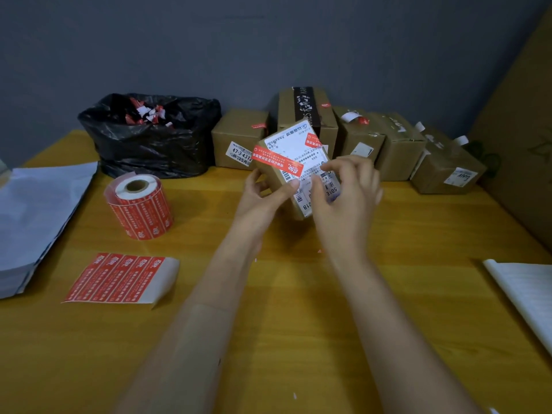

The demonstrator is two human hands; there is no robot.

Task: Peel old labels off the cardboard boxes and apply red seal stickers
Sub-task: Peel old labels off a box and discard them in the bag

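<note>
I hold a small cardboard box (276,177) tilted above the yellow table (298,309). A white shipping label (295,147) covers its upper face, with a long red seal sticker (277,159) across it and a smaller red sticker (312,141) near the top corner. My left hand (263,195) grips the box from below and left, thumb on the label's lower edge. My right hand (346,189) pinches at the label's lower right part with curled fingers. A roll of red seal stickers (139,206) stands at the left, and a cut strip of several stickers (119,277) lies in front of it.
A black rubbish bag (149,138) with peeled scraps sits at the back left. Several cardboard boxes (400,144) line the back wall. A stack of grey mailer bags (35,216) lies at the far left, white backing paper (525,294) at the right edge, and a large cardboard sheet (519,144) stands on the right.
</note>
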